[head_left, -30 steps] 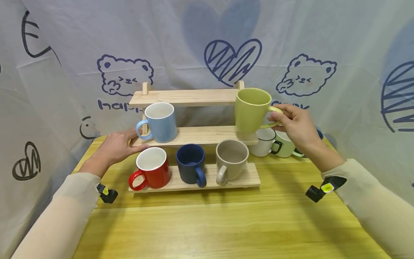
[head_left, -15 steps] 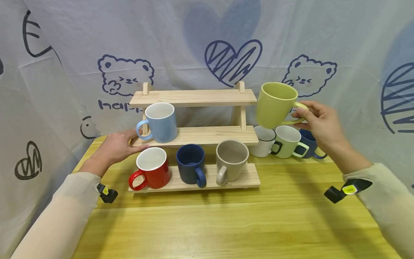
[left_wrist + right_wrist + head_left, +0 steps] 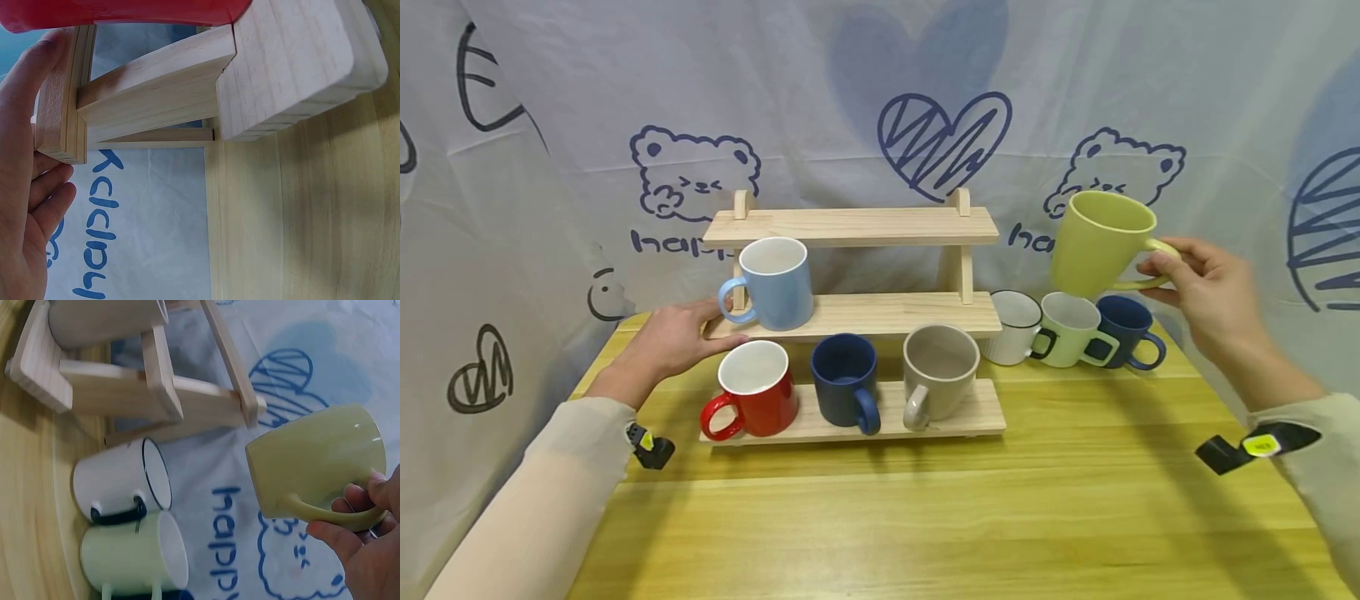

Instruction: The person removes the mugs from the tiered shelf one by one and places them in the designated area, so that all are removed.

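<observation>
My right hand [image 3: 1221,296] pinches the handle of a yellow-green mug [image 3: 1101,242], held up in the air to the right of the wooden shelf [image 3: 880,310]. In the right wrist view, thumb and fingers curl round that mug's handle [image 3: 337,517]. My left hand [image 3: 677,337] grips the left end of the shelf's middle board [image 3: 53,119], thumb on one face and fingers on the other. Beside that hand, a light blue mug [image 3: 782,287] stands on the middle board. On the bottom board are a red mug [image 3: 767,400], a dark blue mug [image 3: 838,387] and a greige mug [image 3: 943,375].
On the table [image 3: 925,517], right of the shelf, stand a white mug with a black rim [image 3: 1011,329], a pale green mug [image 3: 1067,333] and a navy mug [image 3: 1120,325] in a row. A printed cloth [image 3: 820,100] hangs behind.
The yellow-green mug has moved right with my right hand, from in front of the shelf's right end to over the mugs on the table. My left hand has stayed on the shelf.
</observation>
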A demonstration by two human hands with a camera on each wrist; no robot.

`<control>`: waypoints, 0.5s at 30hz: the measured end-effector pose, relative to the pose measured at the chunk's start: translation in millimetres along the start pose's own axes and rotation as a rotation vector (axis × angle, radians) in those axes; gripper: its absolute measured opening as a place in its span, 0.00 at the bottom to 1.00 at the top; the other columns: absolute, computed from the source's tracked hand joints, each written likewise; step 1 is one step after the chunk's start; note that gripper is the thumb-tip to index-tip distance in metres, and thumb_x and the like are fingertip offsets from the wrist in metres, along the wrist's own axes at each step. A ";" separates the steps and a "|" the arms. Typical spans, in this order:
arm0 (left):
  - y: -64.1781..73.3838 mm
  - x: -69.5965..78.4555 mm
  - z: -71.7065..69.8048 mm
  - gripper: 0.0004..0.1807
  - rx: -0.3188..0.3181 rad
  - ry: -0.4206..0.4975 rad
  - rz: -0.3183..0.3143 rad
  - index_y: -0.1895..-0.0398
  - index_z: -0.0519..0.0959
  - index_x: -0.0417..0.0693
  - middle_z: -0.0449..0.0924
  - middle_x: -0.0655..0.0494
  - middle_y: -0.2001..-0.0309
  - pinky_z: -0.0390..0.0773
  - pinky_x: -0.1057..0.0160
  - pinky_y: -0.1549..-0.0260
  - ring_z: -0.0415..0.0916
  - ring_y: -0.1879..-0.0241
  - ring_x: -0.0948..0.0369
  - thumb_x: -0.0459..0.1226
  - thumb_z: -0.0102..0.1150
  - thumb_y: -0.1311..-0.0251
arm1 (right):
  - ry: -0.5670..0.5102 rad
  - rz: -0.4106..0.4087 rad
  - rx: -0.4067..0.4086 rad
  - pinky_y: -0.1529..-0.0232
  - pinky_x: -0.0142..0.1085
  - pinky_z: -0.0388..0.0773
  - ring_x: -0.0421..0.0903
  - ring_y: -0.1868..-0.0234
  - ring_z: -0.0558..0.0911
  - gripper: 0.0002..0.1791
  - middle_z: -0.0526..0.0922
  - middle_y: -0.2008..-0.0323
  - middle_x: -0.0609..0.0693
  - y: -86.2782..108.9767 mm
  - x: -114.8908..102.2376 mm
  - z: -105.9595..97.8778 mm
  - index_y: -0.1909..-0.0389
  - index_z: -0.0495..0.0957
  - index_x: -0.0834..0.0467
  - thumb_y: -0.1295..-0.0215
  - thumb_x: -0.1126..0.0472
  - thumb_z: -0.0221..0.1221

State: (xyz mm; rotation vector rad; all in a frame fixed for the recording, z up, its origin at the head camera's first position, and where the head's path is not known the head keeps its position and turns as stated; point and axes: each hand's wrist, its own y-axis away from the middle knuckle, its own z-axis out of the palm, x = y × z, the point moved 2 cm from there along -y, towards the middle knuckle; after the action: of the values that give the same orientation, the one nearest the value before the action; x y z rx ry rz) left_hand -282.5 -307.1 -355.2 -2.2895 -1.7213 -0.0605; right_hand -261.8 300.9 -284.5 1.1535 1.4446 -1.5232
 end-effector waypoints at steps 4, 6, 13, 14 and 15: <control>-0.3 -0.3 0.7 0.49 0.003 0.000 -0.002 0.33 0.71 0.44 0.78 0.40 0.44 0.71 0.37 0.46 0.74 0.46 0.40 0.71 0.53 0.46 | -0.050 0.009 0.035 0.64 0.28 0.82 0.39 0.62 0.82 0.12 0.84 0.66 0.48 -0.5 6.0 -15.5 0.55 0.81 0.60 0.36 0.59 0.62; -0.5 -0.6 0.8 0.48 0.002 0.000 0.001 0.33 0.72 0.44 0.78 0.40 0.45 0.71 0.37 0.47 0.74 0.46 0.41 0.71 0.53 0.45 | -0.083 0.013 0.054 0.64 0.29 0.82 0.39 0.62 0.82 0.11 0.85 0.66 0.48 -1.0 9.4 -22.9 0.56 0.81 0.60 0.36 0.60 0.63; -0.2 -0.6 0.2 0.48 0.001 -0.005 0.016 0.33 0.71 0.42 0.78 0.39 0.45 0.71 0.38 0.47 0.74 0.46 0.40 0.70 0.53 0.44 | -0.097 0.034 0.132 0.66 0.28 0.82 0.38 0.63 0.82 0.07 0.85 0.68 0.46 -2.5 21.2 -47.2 0.59 0.82 0.59 0.36 0.62 0.63; -0.2 -0.5 0.2 0.49 0.003 -0.005 0.017 0.33 0.71 0.42 0.78 0.39 0.45 0.71 0.38 0.46 0.75 0.46 0.40 0.70 0.53 0.45 | -0.079 0.037 0.149 0.66 0.27 0.82 0.37 0.63 0.82 0.07 0.85 0.68 0.46 -2.6 22.9 -50.3 0.59 0.82 0.59 0.36 0.62 0.63; -0.1 -0.3 0.2 0.48 0.006 -0.004 0.017 0.33 0.71 0.42 0.79 0.39 0.45 0.71 0.38 0.47 0.75 0.47 0.40 0.70 0.54 0.45 | -0.070 0.039 0.163 0.66 0.27 0.82 0.37 0.63 0.81 0.07 0.84 0.68 0.45 -2.8 24.5 -53.2 0.59 0.83 0.58 0.36 0.62 0.62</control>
State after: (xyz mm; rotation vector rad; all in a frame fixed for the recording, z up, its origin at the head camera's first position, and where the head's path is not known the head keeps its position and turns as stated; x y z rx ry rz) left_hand -282.7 -307.4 -355.5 -2.3009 -1.7016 -0.0475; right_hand -266.1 355.7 -304.8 1.2048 1.2633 -1.6618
